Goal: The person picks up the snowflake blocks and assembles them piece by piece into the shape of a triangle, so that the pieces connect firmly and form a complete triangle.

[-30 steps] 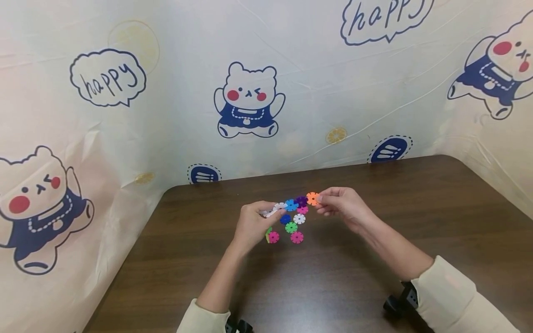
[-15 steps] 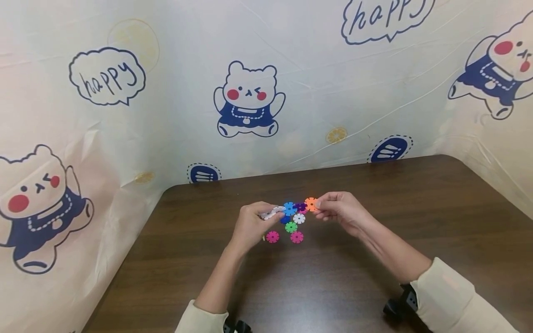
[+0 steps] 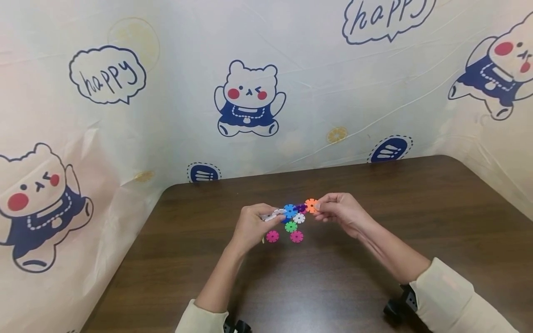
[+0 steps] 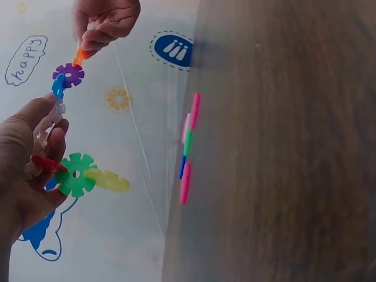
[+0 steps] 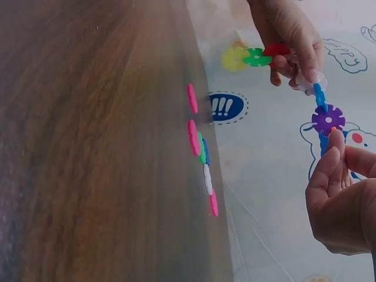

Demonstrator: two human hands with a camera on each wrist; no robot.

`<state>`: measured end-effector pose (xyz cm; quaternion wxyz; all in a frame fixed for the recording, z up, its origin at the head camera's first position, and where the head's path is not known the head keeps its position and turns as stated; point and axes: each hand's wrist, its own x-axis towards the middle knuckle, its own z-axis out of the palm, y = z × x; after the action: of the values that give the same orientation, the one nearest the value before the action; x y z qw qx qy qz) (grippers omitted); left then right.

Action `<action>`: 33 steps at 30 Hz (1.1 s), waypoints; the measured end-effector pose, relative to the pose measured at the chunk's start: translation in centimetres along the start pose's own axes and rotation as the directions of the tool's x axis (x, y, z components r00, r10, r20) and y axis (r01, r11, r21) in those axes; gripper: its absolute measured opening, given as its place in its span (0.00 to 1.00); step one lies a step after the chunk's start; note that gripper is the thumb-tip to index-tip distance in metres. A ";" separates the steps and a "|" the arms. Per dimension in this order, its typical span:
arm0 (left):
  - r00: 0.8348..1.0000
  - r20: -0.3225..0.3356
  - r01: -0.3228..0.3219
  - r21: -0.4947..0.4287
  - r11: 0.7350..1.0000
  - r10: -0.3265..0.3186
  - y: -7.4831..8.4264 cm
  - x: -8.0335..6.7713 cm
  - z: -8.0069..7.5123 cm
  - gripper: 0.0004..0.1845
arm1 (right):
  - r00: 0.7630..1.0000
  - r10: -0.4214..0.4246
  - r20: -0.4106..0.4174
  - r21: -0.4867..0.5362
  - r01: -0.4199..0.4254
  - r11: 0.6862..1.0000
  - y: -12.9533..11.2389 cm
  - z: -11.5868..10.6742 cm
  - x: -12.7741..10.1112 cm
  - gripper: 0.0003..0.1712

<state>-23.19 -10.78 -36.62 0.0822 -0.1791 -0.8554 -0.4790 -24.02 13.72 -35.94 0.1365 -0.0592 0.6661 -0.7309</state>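
A chain of snowflake-shaped plastic discs (image 3: 290, 211) hangs between both hands just above the dark wooden table (image 3: 374, 194). My left hand (image 3: 268, 215) grips its white end; the left wrist view shows red, green (image 4: 75, 174) and yellow discs in that hand (image 4: 29, 170) too. Blue and purple (image 4: 68, 74) discs follow. My right hand (image 3: 319, 206) pinches the orange disc (image 3: 310, 205) at the other end. In the right wrist view the right hand (image 5: 338, 147) sits just below the purple disc (image 5: 328, 119).
Loose discs lie on the table under the chain: a white one (image 3: 298, 218), a green one (image 3: 291, 226) and two pink ones (image 3: 272, 236), (image 3: 296, 237). A cartoon-bear sheet (image 3: 250, 97) walls the table's back and sides. Bare tabletop spreads to the right and front.
Both hands have sunk a little toward the table with the chain. The orange end has come slightly left, so the chain looks shorter and more bunched.
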 end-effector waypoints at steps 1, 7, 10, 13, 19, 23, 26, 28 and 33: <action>1.000 0.001 0.000 -0.003 1.000 0.000 0.0 0.0 0.0 0.09 | 1.000 0.001 0.001 0.000 -0.001 1.000 0.0 0.0 0.0 0.04; 0.999 0.001 -0.034 -0.022 0.999 0.034 0.1 0.0 -0.1 0.08 | 1.000 0.010 0.016 0.028 -0.010 1.000 0.5 0.0 0.1 0.04; 0.999 0.001 -0.048 -0.034 0.998 0.048 0.1 0.0 -0.1 0.08 | 0.999 0.025 0.041 0.056 -0.027 0.998 0.7 -0.1 0.1 0.06; 0.998 -0.002 -0.057 -0.046 0.997 0.057 0.2 -0.1 -0.2 0.08 | 0.997 0.049 0.052 0.089 -0.054 0.995 0.8 -0.1 0.2 0.07; 0.997 -0.011 -0.070 -0.049 0.996 0.070 0.2 -0.1 -0.2 0.08 | 0.996 0.064 0.067 0.136 -0.073 0.988 0.9 -0.2 0.4 0.09; 0.998 -0.024 -0.067 -0.056 0.996 0.065 0.1 -0.2 -0.3 0.08 | 0.997 0.047 0.069 0.137 -0.056 0.989 0.7 0.0 0.5 0.09; 0.997 -0.029 -0.069 -0.070 0.995 0.067 -0.1 -0.2 -0.2 0.08 | 0.997 0.033 0.066 0.122 -0.041 0.992 0.6 0.1 0.5 0.08; 0.997 -0.026 -0.071 -0.079 0.994 0.069 -0.2 -0.2 -0.2 0.08 | 0.997 0.025 0.068 0.110 -0.032 0.993 0.6 0.1 0.5 0.07; 0.997 -0.008 -0.079 -0.087 0.993 0.079 -0.5 -0.2 -0.1 0.08 | 0.998 0.007 0.069 0.086 -0.013 0.996 0.7 0.0 0.4 0.07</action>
<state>-23.19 -11.16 -37.01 0.0953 -0.2152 -0.8256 -0.5129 -24.32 13.54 -36.64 0.1655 -0.0752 0.6289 -0.7560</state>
